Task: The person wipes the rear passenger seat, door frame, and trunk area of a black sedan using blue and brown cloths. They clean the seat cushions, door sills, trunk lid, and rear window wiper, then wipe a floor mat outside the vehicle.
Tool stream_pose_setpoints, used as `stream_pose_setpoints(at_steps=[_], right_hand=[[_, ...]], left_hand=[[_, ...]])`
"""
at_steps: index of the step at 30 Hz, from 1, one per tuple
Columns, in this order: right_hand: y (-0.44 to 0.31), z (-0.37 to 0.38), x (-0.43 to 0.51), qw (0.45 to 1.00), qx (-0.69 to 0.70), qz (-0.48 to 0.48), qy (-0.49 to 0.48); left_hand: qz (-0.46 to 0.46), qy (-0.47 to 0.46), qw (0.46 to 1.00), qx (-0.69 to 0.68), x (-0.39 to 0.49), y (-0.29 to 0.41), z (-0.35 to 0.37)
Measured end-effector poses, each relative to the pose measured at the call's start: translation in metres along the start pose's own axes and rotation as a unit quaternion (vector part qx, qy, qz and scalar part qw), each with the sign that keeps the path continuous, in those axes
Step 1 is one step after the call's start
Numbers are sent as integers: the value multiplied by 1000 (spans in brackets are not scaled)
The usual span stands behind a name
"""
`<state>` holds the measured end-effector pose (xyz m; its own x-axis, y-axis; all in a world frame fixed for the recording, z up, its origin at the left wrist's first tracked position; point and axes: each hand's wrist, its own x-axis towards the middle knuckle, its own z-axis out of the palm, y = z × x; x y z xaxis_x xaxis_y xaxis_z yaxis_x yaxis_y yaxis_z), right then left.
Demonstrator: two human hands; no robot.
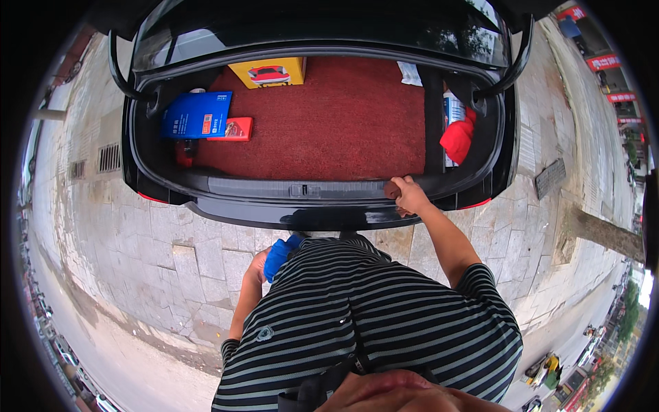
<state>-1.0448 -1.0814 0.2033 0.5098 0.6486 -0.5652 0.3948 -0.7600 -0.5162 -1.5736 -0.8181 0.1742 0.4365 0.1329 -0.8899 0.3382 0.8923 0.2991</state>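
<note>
Before me is the open boot of a black car, its floor covered by a red carpet (329, 118). My right hand (412, 196) reaches to the right part of the boot's sill (247, 188). It grips a small brown pad (392, 189), perhaps a sponge or folded cloth, against the sill's edge. Down by my left side, my left hand (259, 265) holds a bunched blue cloth (279, 257), away from the car. The cloth hides part of its fingers. Midway along the sill is the latch opening (305, 190).
In the boot, a blue printed packet (198, 114) overlaps a red box (239, 129) at left. A yellow box (273, 72) stands at the back. A white packet (410, 73) and red cloth (457, 141) lie at right. The raised lid (319, 26) hangs above; curved hinge arms (520, 59) flank it.
</note>
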Motion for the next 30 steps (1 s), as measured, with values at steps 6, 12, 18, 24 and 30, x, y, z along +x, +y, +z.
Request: stream_pose_setpoints(at_steps=[6, 12, 18, 24, 30], right_hand=[[63, 68, -108, 969, 76, 27, -232], [134, 145, -232, 924, 253, 283, 35], [118, 106, -232, 845, 332, 316, 277], [56, -42, -188, 801, 188, 219, 525], [11, -192, -124, 655, -16, 1, 755]], left_hand=[[-53, 23, 996, 60, 17, 31, -7], [-82, -10, 990, 117, 32, 52, -22], [-74, -29, 979, 186, 48, 93, -4], [-41, -29, 965, 258, 44, 128, 28], [-27, 7, 957, 289, 0, 108, 50]])
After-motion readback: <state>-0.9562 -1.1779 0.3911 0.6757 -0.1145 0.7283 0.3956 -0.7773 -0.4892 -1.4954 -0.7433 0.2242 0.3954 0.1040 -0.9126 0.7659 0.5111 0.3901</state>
